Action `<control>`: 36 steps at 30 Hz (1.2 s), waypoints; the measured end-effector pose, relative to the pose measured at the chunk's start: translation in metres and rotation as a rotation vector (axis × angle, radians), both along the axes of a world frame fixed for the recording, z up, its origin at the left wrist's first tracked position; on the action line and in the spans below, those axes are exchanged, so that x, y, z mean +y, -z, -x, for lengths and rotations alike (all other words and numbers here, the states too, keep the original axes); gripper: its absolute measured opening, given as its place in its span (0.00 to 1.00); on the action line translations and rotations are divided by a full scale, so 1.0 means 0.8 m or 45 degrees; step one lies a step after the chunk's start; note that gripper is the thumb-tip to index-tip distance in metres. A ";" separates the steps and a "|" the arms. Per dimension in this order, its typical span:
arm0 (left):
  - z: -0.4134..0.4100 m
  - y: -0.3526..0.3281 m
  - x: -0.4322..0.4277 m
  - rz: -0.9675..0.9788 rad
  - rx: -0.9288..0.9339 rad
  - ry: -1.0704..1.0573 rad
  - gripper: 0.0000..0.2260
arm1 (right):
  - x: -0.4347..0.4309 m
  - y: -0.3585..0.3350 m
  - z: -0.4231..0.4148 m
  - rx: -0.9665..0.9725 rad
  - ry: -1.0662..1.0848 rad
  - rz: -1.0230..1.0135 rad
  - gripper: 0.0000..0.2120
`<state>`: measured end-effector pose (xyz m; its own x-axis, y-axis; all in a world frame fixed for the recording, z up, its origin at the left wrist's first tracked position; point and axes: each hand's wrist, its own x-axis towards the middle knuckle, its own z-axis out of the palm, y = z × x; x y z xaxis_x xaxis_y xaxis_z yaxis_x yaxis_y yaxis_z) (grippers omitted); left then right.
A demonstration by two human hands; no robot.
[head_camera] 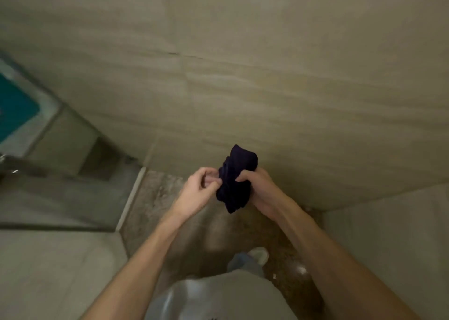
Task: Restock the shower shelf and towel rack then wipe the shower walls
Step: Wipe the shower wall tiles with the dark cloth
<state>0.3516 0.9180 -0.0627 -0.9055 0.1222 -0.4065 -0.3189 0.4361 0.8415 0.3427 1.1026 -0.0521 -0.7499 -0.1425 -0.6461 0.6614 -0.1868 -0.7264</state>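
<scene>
- The shower wall (267, 76) rises just beyond both hands, bare beige tile, close enough to wipe, which I take to be the step in hand.
- The speckled floor (155, 198) lies below the hands.
- A dark cloth (237, 178) hangs bunched between the hands, seemingly being gathered into a pad.
- The right hand (260, 188) is closed around its bulk.
- The left hand (201, 186) pinches its edge with the fingertips.

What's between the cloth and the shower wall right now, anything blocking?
Nothing visible. The dark cloth is bunched in the right hand, with the left hand pinching its edge. The tiled wall ahead of it is bare, with only open air between them.
</scene>
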 end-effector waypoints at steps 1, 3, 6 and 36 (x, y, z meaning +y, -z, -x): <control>-0.018 -0.002 -0.030 -0.113 -0.065 -0.102 0.11 | -0.028 -0.005 -0.004 0.006 -0.068 0.020 0.19; -0.054 -0.007 -0.087 -0.322 -0.138 -0.249 0.14 | -0.083 -0.018 -0.014 0.014 -0.213 0.077 0.16; -0.106 -0.007 -0.165 -0.620 -0.176 -0.498 0.17 | -0.167 -0.037 -0.033 0.001 -0.443 0.189 0.17; -0.284 -0.109 -0.578 -0.167 0.373 -2.313 0.09 | -0.783 -0.076 -0.054 0.032 -1.883 0.243 0.15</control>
